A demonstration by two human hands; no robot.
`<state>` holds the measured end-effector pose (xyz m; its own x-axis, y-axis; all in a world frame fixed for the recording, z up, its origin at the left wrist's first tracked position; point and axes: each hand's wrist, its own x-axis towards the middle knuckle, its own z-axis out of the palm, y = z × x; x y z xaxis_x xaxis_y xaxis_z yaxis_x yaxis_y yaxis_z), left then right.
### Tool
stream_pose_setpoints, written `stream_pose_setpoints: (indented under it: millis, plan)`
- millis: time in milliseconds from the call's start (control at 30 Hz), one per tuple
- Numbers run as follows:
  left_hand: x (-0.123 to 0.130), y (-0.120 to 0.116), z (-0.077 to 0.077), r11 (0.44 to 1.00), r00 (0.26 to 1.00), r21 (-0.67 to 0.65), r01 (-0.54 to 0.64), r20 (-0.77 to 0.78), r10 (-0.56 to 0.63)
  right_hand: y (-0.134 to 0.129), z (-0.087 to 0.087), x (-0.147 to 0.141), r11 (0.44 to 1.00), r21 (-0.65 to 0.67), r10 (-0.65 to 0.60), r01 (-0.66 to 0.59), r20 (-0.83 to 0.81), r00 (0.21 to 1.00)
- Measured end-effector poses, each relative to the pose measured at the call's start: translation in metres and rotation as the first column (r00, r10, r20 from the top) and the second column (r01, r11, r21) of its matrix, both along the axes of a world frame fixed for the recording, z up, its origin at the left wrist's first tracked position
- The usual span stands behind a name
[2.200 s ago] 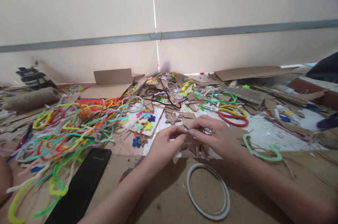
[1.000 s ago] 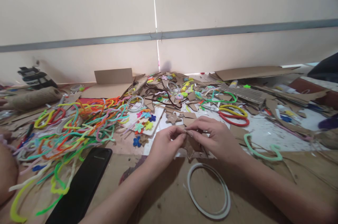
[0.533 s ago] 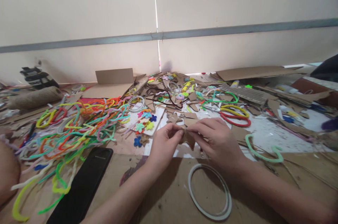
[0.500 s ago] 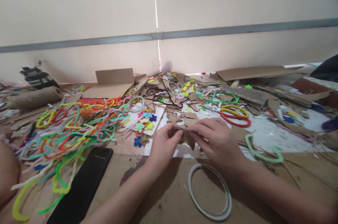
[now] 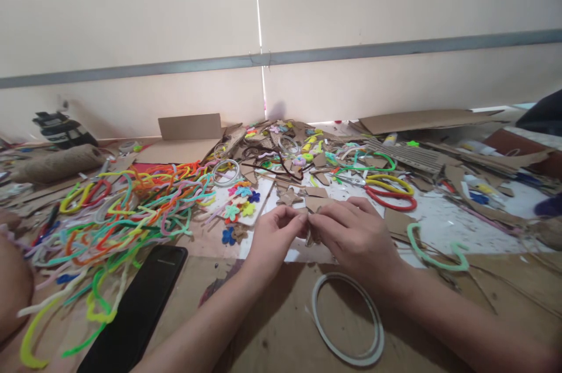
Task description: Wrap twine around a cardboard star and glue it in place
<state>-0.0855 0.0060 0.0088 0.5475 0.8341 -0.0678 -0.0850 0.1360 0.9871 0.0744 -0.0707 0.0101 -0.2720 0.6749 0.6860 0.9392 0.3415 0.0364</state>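
Note:
Between my fingertips is a small brown cardboard piece (image 5: 311, 237), mostly covered by my hands; its outline looks pointed, like a star. My left hand (image 5: 274, 244) pinches it from the left with thumb and forefinger. From the other side my right hand (image 5: 357, 238) grips it, fingers bent and close together. Just beyond them lies a cardboard star (image 5: 288, 196) beside a cardboard scrap (image 5: 317, 202). A roll of white tape (image 5: 318, 317) rests on the cardboard sheet under my forearms. Felt flowers (image 5: 239, 209) are grouped left of my left hand.
Tangled pipe cleaners (image 5: 144, 209) spread across the left, next to a black phone (image 5: 136, 308). Scissors with red and yellow handles (image 5: 390, 191) lie right of centre. A twine roll (image 5: 59, 163) sits far left. Another person's arm (image 5: 13, 285) shows at the left edge.
The cardboard piece has turned between my fingers and shows less of its face. My hands have drawn slightly closer together; everything around them stays put.

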Motion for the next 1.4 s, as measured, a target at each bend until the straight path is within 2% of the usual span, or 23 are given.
stream_pose_setpoints:
  millis: [133,300,433,533,600,733,800,833,900,1033,1167,1300,1400]
  plan:
    - [0.0,0.003,-0.002,1.0,1.0,0.025,-0.006,-0.006,0.006,-0.001,0.002,0.0,0.996,-0.082,-0.022,0.022,-0.01,1.0]
    - [-0.001,0.004,-0.002,0.999,0.999,0.037,-0.029,-0.035,0.031,0.002,0.009,0.004,0.984,-0.179,-0.04,-0.007,-0.255,0.966]
    - [-0.001,0.003,-0.001,0.998,0.998,0.038,-0.044,-0.044,0.045,0.004,0.012,0.008,0.966,-0.257,-0.108,-0.017,-0.463,0.88]
    - [-0.001,0.003,0.0,0.998,0.998,0.04,-0.043,-0.034,0.045,0.008,0.01,0.009,0.948,-0.317,-0.179,-0.031,-0.613,0.77]
    - [-0.001,0.003,0.0,0.998,0.999,0.046,-0.035,-0.031,0.036,0.011,0.007,0.01,0.928,-0.366,-0.23,-0.069,-0.709,0.666]
    - [-0.001,0.002,-0.001,0.998,1.0,0.063,-0.008,-0.02,0.009,0.016,0.003,0.013,0.851,-0.432,-0.305,-0.299,-0.87,0.388]
    - [-0.001,0.003,-0.001,0.997,0.999,0.076,0.019,-0.028,-0.017,0.017,0.003,0.014,0.812,-0.421,-0.323,-0.404,-0.901,0.289]
    - [-0.002,0.003,-0.001,0.996,0.999,0.085,0.033,-0.037,-0.03,0.018,0.003,0.014,0.802,-0.412,-0.324,-0.433,-0.908,0.265]
    - [-0.003,0.005,0.0,0.993,0.997,0.104,0.061,-0.061,-0.055,0.017,0.004,0.014,0.803,-0.399,-0.312,-0.443,-0.914,0.259]
    - [-0.005,0.007,0.001,0.987,0.993,0.129,0.094,-0.09,-0.082,0.015,0.004,0.011,0.815,-0.412,-0.3,-0.407,-0.901,0.313]
    - [-0.003,0.008,-0.003,0.979,0.98,0.146,0.141,-0.158,-0.118,0.013,0.003,0.008,0.804,-0.436,-0.304,-0.405,-0.886,0.35]
    - [-0.002,0.009,-0.009,0.986,0.985,0.138,0.096,-0.157,-0.074,0.012,0.005,0.008,0.799,-0.447,-0.289,-0.402,-0.872,0.396]
    - [-0.003,0.01,-0.009,0.991,0.99,0.114,0.071,-0.126,-0.056,0.013,0.008,0.008,0.765,-0.471,-0.314,-0.439,-0.868,0.384]
